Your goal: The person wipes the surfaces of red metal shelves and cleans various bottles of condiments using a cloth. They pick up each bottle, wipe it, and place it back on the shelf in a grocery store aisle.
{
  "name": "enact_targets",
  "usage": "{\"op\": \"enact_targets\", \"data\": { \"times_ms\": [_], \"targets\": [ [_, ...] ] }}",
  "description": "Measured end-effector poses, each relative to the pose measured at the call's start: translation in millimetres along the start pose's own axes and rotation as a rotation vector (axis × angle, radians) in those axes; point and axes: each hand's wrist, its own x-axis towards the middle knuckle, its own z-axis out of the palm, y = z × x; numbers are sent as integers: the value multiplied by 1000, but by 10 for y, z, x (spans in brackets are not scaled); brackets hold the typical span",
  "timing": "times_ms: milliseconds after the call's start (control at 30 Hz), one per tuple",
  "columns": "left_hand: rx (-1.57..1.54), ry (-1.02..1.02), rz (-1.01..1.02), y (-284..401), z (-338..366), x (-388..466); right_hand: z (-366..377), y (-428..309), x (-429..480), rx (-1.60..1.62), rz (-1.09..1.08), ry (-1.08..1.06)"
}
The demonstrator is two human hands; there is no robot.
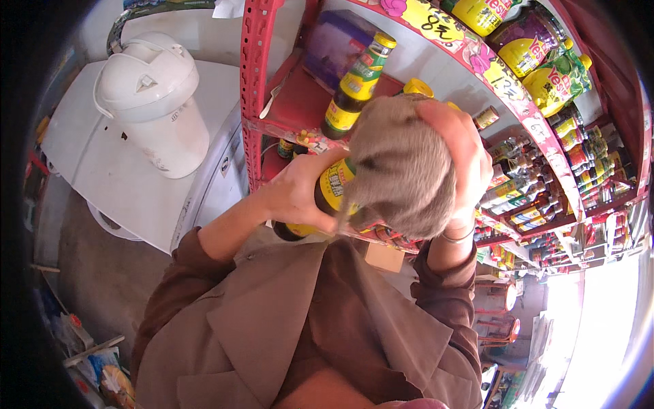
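Observation:
My left hand [299,186] grips a dark sauce bottle [333,188] with a yellow and green label, in front of my chest. Over the bottle's upper part lies a grey-brown cloth [403,168], held by my right hand [457,138], so the bottle's top is hidden. Just under my left hand shows the end of a second dark bottle [294,232] with a yellow label; whether the hand also holds it I cannot tell. Another sauce bottle [352,87] with a yellow cap stands upright on the red shelf [296,105] beyond my hands.
A purple box [340,46] sits on that shelf behind the standing bottle. Rows of bottles [521,189] and pouches [557,87] fill the shelving at right, behind price strips [536,122]. At left, a white thermos pot [153,102] stands on a white surface [102,158]. A cardboard box [384,257] lies below.

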Motion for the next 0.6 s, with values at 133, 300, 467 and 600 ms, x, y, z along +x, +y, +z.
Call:
{"op": "enact_targets", "data": {
  "times_ms": [133, 300, 467, 600],
  "targets": [
    [-245, -178, -28, -94, -63, -12, 18, -115, -126, 151, -81, 127],
    [-798, -320, -214, -174, 1, 11, 8, -314, -319, 805, 402, 317],
    [-847, -282, -208, -198, -34, 7, -16, 159, -179, 428, -199, 555],
    [-751, -220, -208, -220, -43, 8, -95, -96, -391, 710, 813, 876]
  ]
}}
